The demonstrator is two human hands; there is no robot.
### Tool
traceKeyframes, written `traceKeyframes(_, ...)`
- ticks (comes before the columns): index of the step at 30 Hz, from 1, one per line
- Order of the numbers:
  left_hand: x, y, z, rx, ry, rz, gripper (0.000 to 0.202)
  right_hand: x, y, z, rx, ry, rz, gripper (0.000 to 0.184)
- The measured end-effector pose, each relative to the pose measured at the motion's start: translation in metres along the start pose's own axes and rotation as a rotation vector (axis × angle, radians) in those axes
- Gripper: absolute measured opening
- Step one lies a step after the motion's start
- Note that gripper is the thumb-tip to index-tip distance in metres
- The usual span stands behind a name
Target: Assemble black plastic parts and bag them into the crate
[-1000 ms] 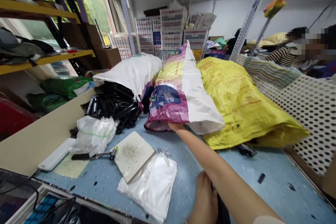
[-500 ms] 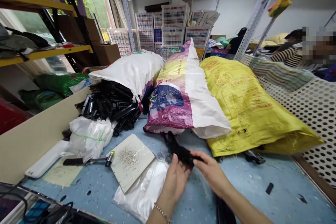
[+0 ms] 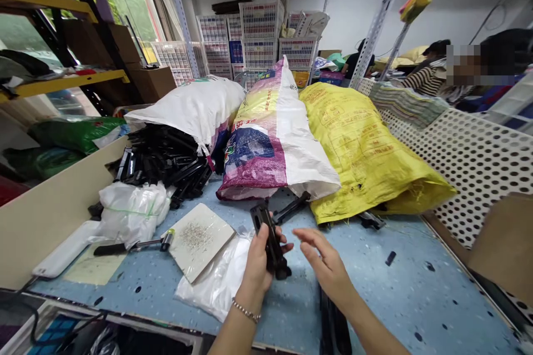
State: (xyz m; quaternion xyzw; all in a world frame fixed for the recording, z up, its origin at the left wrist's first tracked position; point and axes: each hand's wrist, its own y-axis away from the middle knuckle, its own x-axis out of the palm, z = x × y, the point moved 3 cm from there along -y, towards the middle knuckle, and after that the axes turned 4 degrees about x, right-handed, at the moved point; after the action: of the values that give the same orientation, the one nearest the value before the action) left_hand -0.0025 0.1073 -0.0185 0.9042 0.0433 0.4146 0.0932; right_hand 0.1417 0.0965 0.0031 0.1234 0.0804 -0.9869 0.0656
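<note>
A long black plastic part (image 3: 271, 241) with a rounded, knobbed lower end is gripped in my left hand (image 3: 257, 258), tilted above the blue tabletop. My right hand (image 3: 327, 263) is just to the right of it, fingers apart and holding nothing. Behind the held part, another black part (image 3: 291, 208) juts out beneath the white and purple sack (image 3: 258, 161). Below my right hand, more long black parts (image 3: 333, 321) lie at the near edge. A clear plastic bag (image 3: 220, 280) and a pale square board (image 3: 201, 241) strewn with small bits are left of my left hand.
A hammer-like tool (image 3: 133, 245) rests against the board. Black parts (image 3: 166, 161) spill from a white sack (image 3: 195, 102) at the left. A yellow sack (image 3: 370, 150) lies at the right, before a perforated white panel (image 3: 491, 161). People sit in the right background.
My left hand now holds the black part up, and its shape shows clearly. My right hand has let go of it and moved away to the right. The view has swung right.
</note>
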Motion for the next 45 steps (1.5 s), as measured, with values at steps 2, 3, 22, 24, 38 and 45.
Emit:
traceKeyframes(2,0.003,0.018,-0.002,0.001,-0.157,0.057,0.049,-0.007,-0.008,0.013,-0.142,0.162,-0.085,0.029)
traceKeyframes(3,0.004,0.027,0.000,-0.003,-0.230,0.081,0.047,-0.006,-0.012,0.018,-0.198,0.230,-0.102,0.028)
traceKeyframes(22,-0.023,0.031,0.005,0.010,-0.294,-0.253,0.051,0.033,0.020,-0.012,-0.344,0.635,0.437,0.030)
traceKeyframes(24,-0.033,0.033,0.017,-0.009,-0.393,-0.220,0.045,0.024,-0.014,-0.018,-0.327,0.782,0.442,0.031)
traceKeyframes(38,-0.034,0.024,0.023,0.243,-0.647,-0.133,0.074,0.025,-0.009,0.009,-0.393,0.745,0.248,0.017)
traceKeyframes(45,-0.006,0.056,0.011,0.178,-0.609,0.027,0.063,-0.003,-0.001,0.012,-0.489,0.691,-0.107,0.021)
